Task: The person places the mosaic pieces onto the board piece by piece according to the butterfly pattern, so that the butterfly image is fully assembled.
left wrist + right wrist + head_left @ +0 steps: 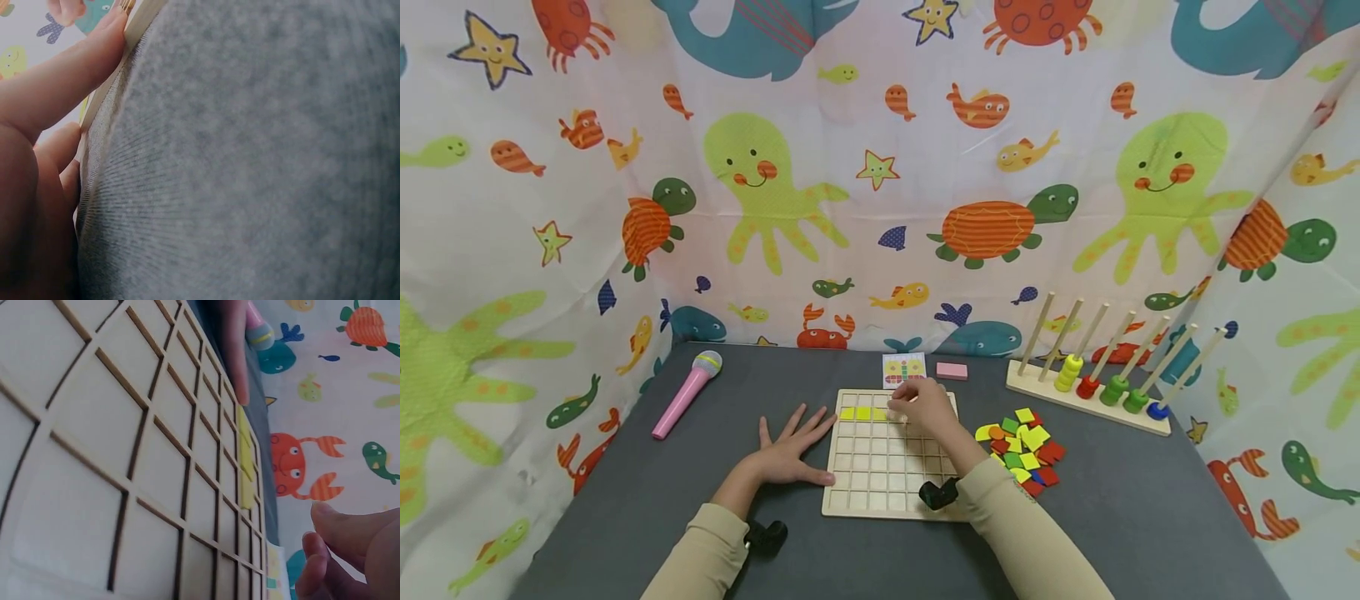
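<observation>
Row of yellow tiles [864, 413] sits in the wooden grid board [868, 502], 2nd row from the far edge, long axis running L–R; three show in a line from the L-edge col. Key relation: your R grip [923, 407] is over the board at that row's R end, thumb & fingertips just beside the third tile. Exact cell under them, can't tell: your fingers block it. R is the nearer one to that end; your L grip [786, 460] is nearer the other.

R state: thumb & fingers bent toward each other, tips nearly together in the R-wrist view. No tile shows btwn them there, & the head view's too small to settle it, so can't tell if it's grasping a tile or clenched on nothing.

L state: released, fingers spread wide on the bench [1112, 500], thumb tip at or right beside the board's L edge; holds nothing.

Loose tile pile [1036, 437], mostly yel & red w/ some green, orange & a bit of blue, lies R of the board, well apart from your L.

Beyond the board's far edge: printed card [895, 371], pink block [951, 371] to its R. Peg rack [1088, 405] is far R, toy mic [679, 406] far L.
</observation>
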Motion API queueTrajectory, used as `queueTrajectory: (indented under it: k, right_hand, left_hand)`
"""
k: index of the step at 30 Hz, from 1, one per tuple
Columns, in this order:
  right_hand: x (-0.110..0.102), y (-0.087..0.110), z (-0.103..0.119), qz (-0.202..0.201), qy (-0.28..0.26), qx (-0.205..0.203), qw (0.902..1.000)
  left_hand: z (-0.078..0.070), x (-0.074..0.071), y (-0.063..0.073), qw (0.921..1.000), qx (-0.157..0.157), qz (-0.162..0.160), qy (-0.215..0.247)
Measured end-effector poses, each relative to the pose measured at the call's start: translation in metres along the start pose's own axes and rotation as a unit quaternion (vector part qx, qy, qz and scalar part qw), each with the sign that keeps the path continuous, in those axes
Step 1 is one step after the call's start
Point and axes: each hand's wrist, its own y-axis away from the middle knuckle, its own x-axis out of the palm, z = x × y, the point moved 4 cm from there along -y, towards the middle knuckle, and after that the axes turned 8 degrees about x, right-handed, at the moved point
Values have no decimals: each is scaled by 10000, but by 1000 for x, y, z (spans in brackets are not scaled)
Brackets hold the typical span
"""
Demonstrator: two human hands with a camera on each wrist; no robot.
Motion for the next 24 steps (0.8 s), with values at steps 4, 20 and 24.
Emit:
queueTrajectory:
  k: [4,20,24]
  right_hand:
    - [-12,4,2,-3,-192,-129,9997]
    - [-65,21,-26,-538,-99,139,9984]
    - [-76,29,-35,-615,-23,255,9978]
  left_hand:
    - [-2,-3,3,9998,-147,115,-75]
    - [-12,-10,7,9998,-125,54,-139]
    - [-14,-9,4,9993,-197,118,-293]
